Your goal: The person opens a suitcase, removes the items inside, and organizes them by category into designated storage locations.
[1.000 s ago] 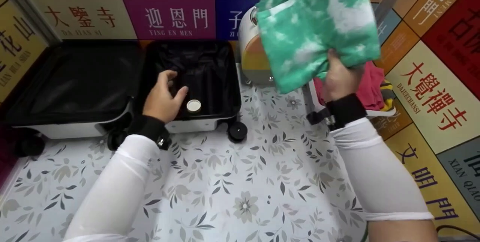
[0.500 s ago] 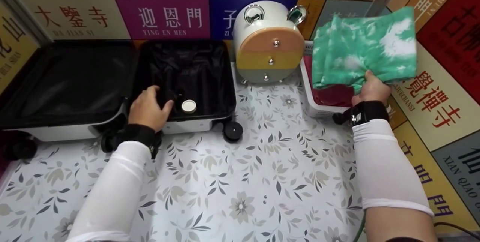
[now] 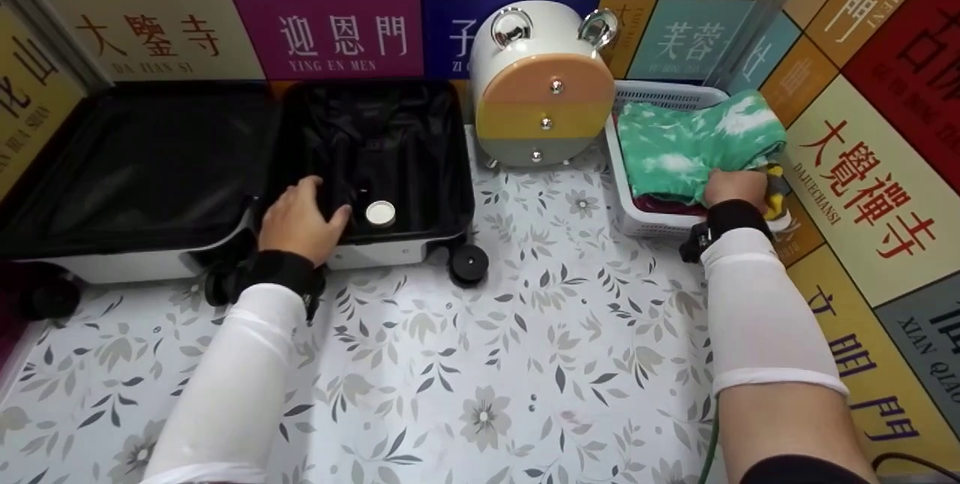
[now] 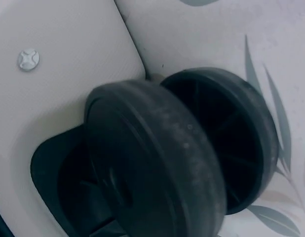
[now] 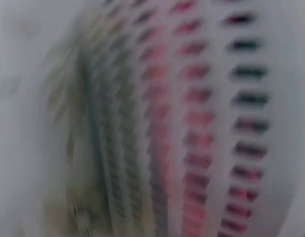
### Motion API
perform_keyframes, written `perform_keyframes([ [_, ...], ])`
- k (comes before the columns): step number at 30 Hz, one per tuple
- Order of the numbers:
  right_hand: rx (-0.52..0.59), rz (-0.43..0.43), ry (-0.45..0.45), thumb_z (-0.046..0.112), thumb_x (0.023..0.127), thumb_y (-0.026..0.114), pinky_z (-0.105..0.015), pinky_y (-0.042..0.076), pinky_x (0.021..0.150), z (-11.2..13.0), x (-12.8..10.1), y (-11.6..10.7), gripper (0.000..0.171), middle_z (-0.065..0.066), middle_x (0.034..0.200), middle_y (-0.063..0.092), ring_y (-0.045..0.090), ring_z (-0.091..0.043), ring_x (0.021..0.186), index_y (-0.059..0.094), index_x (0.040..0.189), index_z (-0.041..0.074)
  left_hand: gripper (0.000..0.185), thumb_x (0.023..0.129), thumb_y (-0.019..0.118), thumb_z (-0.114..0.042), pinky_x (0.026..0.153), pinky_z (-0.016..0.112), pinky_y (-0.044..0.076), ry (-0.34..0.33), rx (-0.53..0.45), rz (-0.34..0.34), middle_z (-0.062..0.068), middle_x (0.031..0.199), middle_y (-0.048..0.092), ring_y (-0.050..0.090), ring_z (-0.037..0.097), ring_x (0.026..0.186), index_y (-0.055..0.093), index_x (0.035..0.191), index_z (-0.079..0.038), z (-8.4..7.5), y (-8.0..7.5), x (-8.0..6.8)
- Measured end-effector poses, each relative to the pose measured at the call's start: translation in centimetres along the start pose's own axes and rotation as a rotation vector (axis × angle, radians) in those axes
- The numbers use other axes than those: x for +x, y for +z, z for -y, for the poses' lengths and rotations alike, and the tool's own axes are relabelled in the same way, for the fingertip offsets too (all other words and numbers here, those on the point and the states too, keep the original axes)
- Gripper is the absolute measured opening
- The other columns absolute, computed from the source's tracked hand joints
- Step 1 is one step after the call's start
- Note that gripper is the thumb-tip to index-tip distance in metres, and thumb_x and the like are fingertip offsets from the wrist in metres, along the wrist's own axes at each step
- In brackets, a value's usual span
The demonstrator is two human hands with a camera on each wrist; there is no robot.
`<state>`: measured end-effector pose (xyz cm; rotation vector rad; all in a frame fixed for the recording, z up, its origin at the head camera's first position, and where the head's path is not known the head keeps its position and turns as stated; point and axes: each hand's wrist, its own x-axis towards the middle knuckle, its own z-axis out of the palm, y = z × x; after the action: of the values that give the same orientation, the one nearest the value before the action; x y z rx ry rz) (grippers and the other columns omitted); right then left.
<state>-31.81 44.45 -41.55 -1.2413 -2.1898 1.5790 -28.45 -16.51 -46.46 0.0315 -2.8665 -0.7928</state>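
Observation:
My right hand [image 3: 736, 190] grips the near edge of a folded green-and-white tie-dye garment [image 3: 679, 146], which lies over the other clothes in a white plastic basket [image 3: 651, 223]. The fingertips are hidden in the cloth. In the right wrist view the slotted basket wall [image 5: 221, 123] is blurred, with pink and dark cloth behind it. My left hand [image 3: 300, 223] rests at the near rim of the open black-lined suitcase [image 3: 405, 238], thumb spread and fingers loosely bent, holding nothing. A black double wheel [image 4: 157, 158] of the suitcase fills much of the left wrist view.
Inside the suitcase is a small round white-topped item [image 3: 380, 213]. Its other black half [image 3: 142, 169] lies unfolded to the left. A striped round drawer box [image 3: 545, 101] with silver ears stands between suitcase and basket. Dark red and yellow-grey cloth [image 3: 777, 195] shows in the basket.
My right hand has carried the green garment rightward and down from above the drawer box into the basket. The left hand has drawn back slightly to the suitcase's near left rim.

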Motion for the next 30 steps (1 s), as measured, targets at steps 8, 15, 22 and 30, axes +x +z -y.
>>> perform_keyframes([
  [8, -0.243, -0.204, -0.139, 0.047, 0.101, 0.061, -0.045, 0.007, 0.135, 1.3, -2.7, 2.2, 0.111, -0.001, 0.177, -0.021, 0.001, -0.03, 0.164, -0.026, 0.165, 0.022, 0.071, 0.097, 0.068, -0.047, 0.117, 0.06, 0.038, -0.013, 0.032, 0.006, 0.028, 0.143, 0.06, 0.055, 0.048, 0.133, 0.05, 0.15, -0.003, 0.1, 0.1, 0.1],
  [15, -0.279, -0.25, -0.582, 0.04, 0.101, 0.067, -0.045, 0.005, 0.134, 3.2, -6.7, 6.8, 0.089, -0.006, 0.179, 0.005, 0.009, -0.03, 0.161, 0.016, 0.17, 0.017, 0.075, 0.097, 0.068, -0.048, 0.123, 0.063, 0.03, -0.031, 0.068, 0.053, 0.026, 0.154, 0.053, 0.045, 0.048, 0.144, 0.046, 0.153, -0.002, 0.0, -0.2, 0.5],
  [22, -0.233, 0.097, -0.944, 0.017, 0.101, 0.069, -0.043, 0.044, 0.117, 6.6, -10.1, 13.2, 0.041, -0.019, 0.142, 0.06, 0.055, -0.035, 0.133, 0.063, 0.139, 0.0, 0.085, 0.097, 0.067, -0.054, 0.129, 0.066, 0.013, -0.041, 0.105, 0.081, 0.026, 0.164, 0.04, 0.024, 0.053, 0.156, 0.04, 0.157, 0.0, -0.9, -1.6, 0.9],
  [30, -0.356, 0.113, -0.943, 0.017, 0.101, 0.07, -0.043, 0.044, 0.117, 9.5, -9.7, 17.4, 0.034, -0.022, 0.134, 0.063, 0.057, -0.037, 0.13, 0.068, 0.132, 0.002, 0.089, 0.095, 0.067, -0.059, 0.13, 0.066, 0.013, -0.001, 0.127, 0.07, 0.026, 0.165, 0.038, 0.023, 0.052, 0.157, 0.04, 0.158, -0.002, -2.6, -1.5, 1.1],
])
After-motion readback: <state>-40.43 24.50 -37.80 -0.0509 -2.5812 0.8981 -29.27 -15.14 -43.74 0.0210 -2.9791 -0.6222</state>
